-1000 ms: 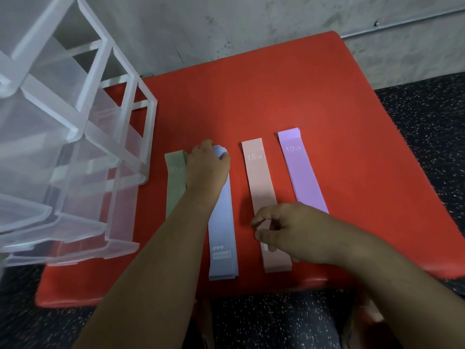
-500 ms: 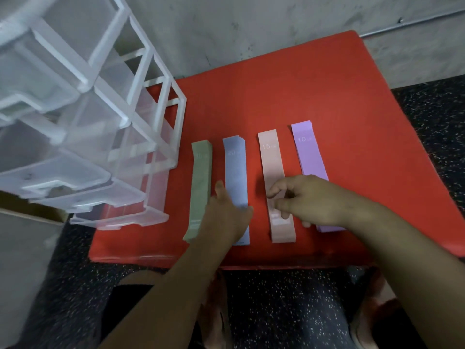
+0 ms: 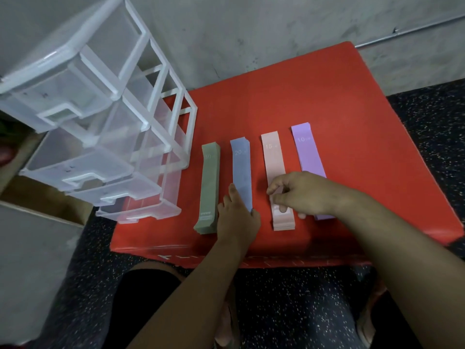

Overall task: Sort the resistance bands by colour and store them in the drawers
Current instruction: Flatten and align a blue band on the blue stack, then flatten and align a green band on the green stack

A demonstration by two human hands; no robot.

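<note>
Four stacks of resistance bands lie side by side on the red table [image 3: 314, 96]: green [image 3: 210, 187], blue [image 3: 241, 170], pink [image 3: 273, 162] and purple [image 3: 307, 149]. My left hand [image 3: 237, 217] rests over the near end of the blue stack, thumb along its left edge and fingers curled at its right edge. My right hand [image 3: 299, 195] hovers over the near part of the pink stack, fingers bent and pinching at it; it also covers the near part of the purple stack. The clear plastic drawer unit [image 3: 105, 127] stands at the table's left.
The drawer unit's drawers stick out toward me past the table's left edge. A grey wall [image 3: 251, 34] runs behind the table. Dark speckled floor [image 3: 289, 311] lies below, with my legs and feet near the front edge.
My left hand has slid from the far end of the blue stack down to its near end. My right hand stays at the pink stack. My view has pulled back and swung left.
</note>
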